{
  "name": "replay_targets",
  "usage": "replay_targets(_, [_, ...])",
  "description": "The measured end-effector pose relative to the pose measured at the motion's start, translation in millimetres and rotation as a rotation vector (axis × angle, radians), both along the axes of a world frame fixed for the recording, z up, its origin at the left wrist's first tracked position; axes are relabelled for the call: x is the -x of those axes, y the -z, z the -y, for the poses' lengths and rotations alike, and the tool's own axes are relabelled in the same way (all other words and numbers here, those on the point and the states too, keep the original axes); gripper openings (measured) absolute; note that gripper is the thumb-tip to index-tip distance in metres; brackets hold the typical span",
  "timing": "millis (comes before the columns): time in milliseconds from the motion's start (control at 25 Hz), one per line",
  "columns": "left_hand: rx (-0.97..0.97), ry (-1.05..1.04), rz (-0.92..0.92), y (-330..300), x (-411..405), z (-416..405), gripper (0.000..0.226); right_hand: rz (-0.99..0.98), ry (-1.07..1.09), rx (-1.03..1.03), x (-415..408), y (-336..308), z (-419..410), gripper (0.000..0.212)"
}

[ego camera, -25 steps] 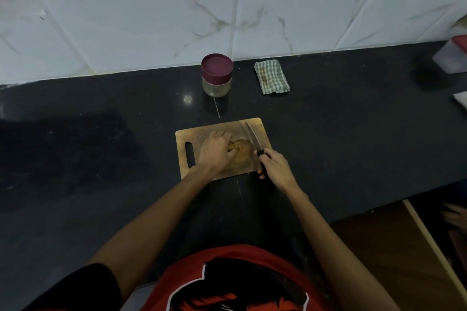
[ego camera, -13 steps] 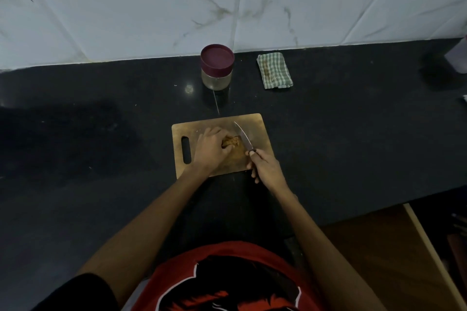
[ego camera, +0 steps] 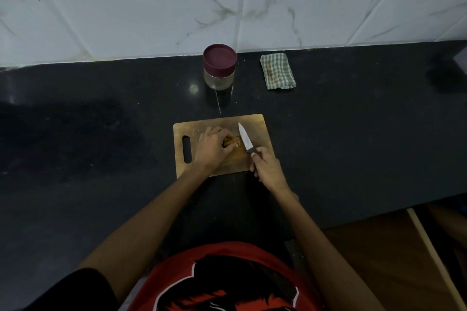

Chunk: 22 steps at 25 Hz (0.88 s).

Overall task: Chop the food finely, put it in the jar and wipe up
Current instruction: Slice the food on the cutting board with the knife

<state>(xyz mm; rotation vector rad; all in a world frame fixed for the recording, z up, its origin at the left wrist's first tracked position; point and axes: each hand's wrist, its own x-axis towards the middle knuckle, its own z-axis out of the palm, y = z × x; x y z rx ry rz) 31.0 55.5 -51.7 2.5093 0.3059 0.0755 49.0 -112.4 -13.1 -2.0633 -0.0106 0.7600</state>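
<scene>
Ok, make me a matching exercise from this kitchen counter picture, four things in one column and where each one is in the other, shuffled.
Things:
1. knife
2. jar
3. checked cloth
4. food

Places:
A. by the wall, right of the jar
B. under the left hand, on the cutting board
C. in the right hand
D. behind the board, lid on

Pairs: 1-C, 2-D, 3-A, 4-B

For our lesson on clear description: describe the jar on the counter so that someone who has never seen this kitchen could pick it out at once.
Start at the white marble-patterned wall and drop to the black counter at its foot. The jar stands there, just beyond the wooden chopping board, left of a folded checked cloth. It is the only upright, round thing there: clear glass with a dark red lid.
</scene>
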Motion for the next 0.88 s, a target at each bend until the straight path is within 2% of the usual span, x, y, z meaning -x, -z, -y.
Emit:
replay_targets(240, [-0.042, 0.026, -0.024, -2.0, -1.7, 1.8, 0.031, 0.070, -0.096, 0.092, -4.0, 0.2, -3.3, 0.012])
replay_targets(560, [-0.029, 0.017, -0.019, -5.5, -7.0, 7.4, 0.028, 0.158, -0.217, 0.203, -7.9, 3.1, -10.1, 0.024])
replay_targets(880, [-0.029, -0.035, -0.036, -8.3, -10.6, 9.0, 0.025, 0.187, -0.246, 0.262, -9.2, 8.1, -12.0, 0.025])
